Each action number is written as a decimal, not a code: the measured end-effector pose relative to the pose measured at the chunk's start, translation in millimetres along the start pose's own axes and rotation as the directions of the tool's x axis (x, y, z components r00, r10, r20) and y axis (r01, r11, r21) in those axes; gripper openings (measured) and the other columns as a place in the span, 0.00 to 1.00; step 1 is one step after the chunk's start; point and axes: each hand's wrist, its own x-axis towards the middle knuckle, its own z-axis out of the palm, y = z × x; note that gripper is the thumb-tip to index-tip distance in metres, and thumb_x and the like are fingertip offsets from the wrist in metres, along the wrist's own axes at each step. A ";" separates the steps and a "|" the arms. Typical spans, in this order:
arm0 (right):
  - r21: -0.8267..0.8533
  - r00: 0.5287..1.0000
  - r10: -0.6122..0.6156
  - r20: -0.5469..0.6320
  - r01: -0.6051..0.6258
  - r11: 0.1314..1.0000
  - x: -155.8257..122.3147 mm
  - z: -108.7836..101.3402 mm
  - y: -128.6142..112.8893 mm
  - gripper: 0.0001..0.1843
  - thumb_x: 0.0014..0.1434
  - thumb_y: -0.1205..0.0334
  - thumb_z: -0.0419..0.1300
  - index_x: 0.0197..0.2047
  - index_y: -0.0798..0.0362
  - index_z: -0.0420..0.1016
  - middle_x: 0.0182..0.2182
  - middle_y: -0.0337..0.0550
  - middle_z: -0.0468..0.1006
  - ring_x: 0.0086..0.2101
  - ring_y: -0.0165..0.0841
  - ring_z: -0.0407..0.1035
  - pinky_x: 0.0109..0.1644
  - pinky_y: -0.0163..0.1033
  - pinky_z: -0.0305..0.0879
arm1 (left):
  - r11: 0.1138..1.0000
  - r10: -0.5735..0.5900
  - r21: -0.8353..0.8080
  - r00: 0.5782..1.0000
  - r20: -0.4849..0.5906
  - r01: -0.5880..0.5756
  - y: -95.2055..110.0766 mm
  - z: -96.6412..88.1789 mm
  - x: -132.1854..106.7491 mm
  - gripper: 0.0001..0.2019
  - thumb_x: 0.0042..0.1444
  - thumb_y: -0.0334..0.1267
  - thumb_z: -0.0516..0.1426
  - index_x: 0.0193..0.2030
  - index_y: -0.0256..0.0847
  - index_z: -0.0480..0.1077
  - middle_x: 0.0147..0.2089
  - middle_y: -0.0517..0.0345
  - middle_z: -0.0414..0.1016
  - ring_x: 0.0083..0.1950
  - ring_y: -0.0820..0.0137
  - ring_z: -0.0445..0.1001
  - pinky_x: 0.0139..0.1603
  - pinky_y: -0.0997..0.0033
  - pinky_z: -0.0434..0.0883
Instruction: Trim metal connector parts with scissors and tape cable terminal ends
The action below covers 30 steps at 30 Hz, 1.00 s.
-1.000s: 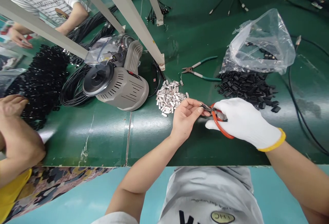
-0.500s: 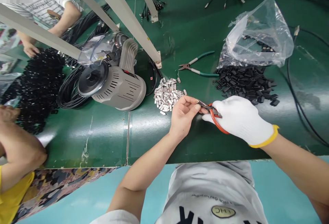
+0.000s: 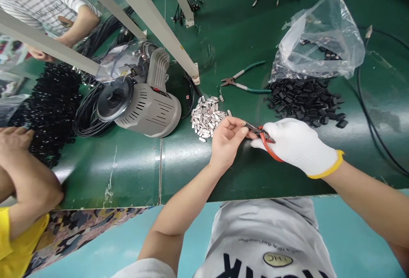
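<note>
My right hand (image 3: 295, 144), in a white knit glove with a yellow cuff, is closed around red-handled pliers (image 3: 269, 147). The jaws of the pliers reach to the fingertips of my bare left hand (image 3: 225, 139). Thumb and forefinger of that hand are pinched together at the jaw tips; whatever they hold is too small and covered to name. Just beyond my left hand lies a heap of small silver metal connector pieces (image 3: 204, 116). A pile of small black plastic shells (image 3: 306, 101) spreads beyond my right hand.
Green-handled cutting pliers (image 3: 245, 87) lie open on the green table (image 3: 191, 171). Behind the black pile stands a clear plastic bag (image 3: 347, 35). A grey machine (image 3: 150, 107), white posts (image 3: 153, 18) and coiled black cables (image 3: 87, 118) occupy the left, near two people's arms (image 3: 28, 171).
The view has shifted slightly. My two hands keep nearly the same pose around the red-handled pliers. The nearby person's hand at the left edge has moved a little to the right.
</note>
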 end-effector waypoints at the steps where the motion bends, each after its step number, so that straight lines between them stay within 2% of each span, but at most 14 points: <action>1: 0.018 1.000 -0.010 -0.010 0.010 1.000 0.5 -1.1 0.2 0.25 0.67 0.38 0.54 0.31 0.51 0.68 0.23 0.45 0.72 0.29 0.40 0.69 0.33 0.41 0.45 | 1.000 0.007 0.006 1.000 0.008 -0.007 -0.3 -0.1 -0.5 0.12 0.58 0.39 0.68 0.40 0.38 0.70 0.36 0.58 0.78 0.35 0.70 0.82 0.43 0.69 0.77; 5: 0.050 0.998 -0.019 -0.056 0.022 0.999 2.3 -5.8 -1.3 0.27 0.65 0.35 0.55 0.30 0.51 0.67 0.25 0.45 0.73 0.32 0.41 0.70 0.36 0.41 0.50 | 0.999 0.018 0.037 1.000 0.015 -0.018 -1.4 2.0 -3.7 0.12 0.58 0.39 0.68 0.40 0.38 0.70 0.37 0.57 0.79 0.35 0.71 0.82 0.43 0.69 0.77; 11: 0.024 0.997 -0.032 -0.077 0.034 0.999 2.2 -3.6 -1.8 0.27 0.65 0.35 0.55 0.30 0.52 0.67 0.25 0.44 0.71 0.32 0.41 0.70 0.38 0.42 0.52 | 0.998 0.008 0.058 1.000 0.008 -0.008 -0.9 4.2 -5.9 0.13 0.57 0.40 0.69 0.39 0.38 0.70 0.38 0.57 0.79 0.34 0.71 0.81 0.42 0.70 0.77; 16: -0.003 0.999 -0.032 -0.044 0.032 0.999 0.5 -2.5 -1.7 0.26 0.67 0.38 0.54 0.30 0.52 0.69 0.23 0.46 0.72 0.31 0.41 0.69 0.35 0.42 0.47 | 0.997 -0.013 0.072 1.000 -0.003 0.014 -1.5 3.1 -5.5 0.13 0.57 0.41 0.69 0.39 0.39 0.69 0.35 0.58 0.80 0.35 0.70 0.82 0.44 0.68 0.78; 24: -0.052 0.998 0.008 -0.065 -0.011 0.999 -3.1 7.7 1.2 0.31 0.67 0.34 0.50 0.30 0.53 0.71 0.20 0.47 0.70 0.25 0.39 0.66 0.31 0.41 0.35 | 0.998 -0.042 0.052 0.999 -0.014 0.042 -4.9 1.4 -3.4 0.15 0.55 0.43 0.70 0.38 0.39 0.69 0.35 0.57 0.81 0.36 0.67 0.84 0.47 0.64 0.79; 27: -0.063 0.997 -0.006 -0.080 0.001 0.998 -1.5 8.4 5.0 0.31 0.67 0.33 0.50 0.32 0.53 0.72 0.21 0.47 0.72 0.25 0.39 0.67 0.31 0.41 0.35 | 0.998 -0.043 0.054 0.999 -0.022 0.044 -1.8 2.3 -3.6 0.15 0.55 0.43 0.70 0.39 0.39 0.70 0.34 0.57 0.81 0.35 0.68 0.83 0.46 0.65 0.79; 30: -0.022 0.993 -0.062 -0.097 0.061 0.998 2.0 3.1 8.0 0.30 0.65 0.32 0.53 0.31 0.52 0.71 0.22 0.46 0.72 0.28 0.39 0.68 0.32 0.41 0.40 | 0.998 -0.043 0.048 0.999 -0.021 0.044 2.1 3.9 -4.6 0.15 0.55 0.41 0.70 0.38 0.38 0.70 0.36 0.56 0.80 0.35 0.69 0.83 0.44 0.68 0.78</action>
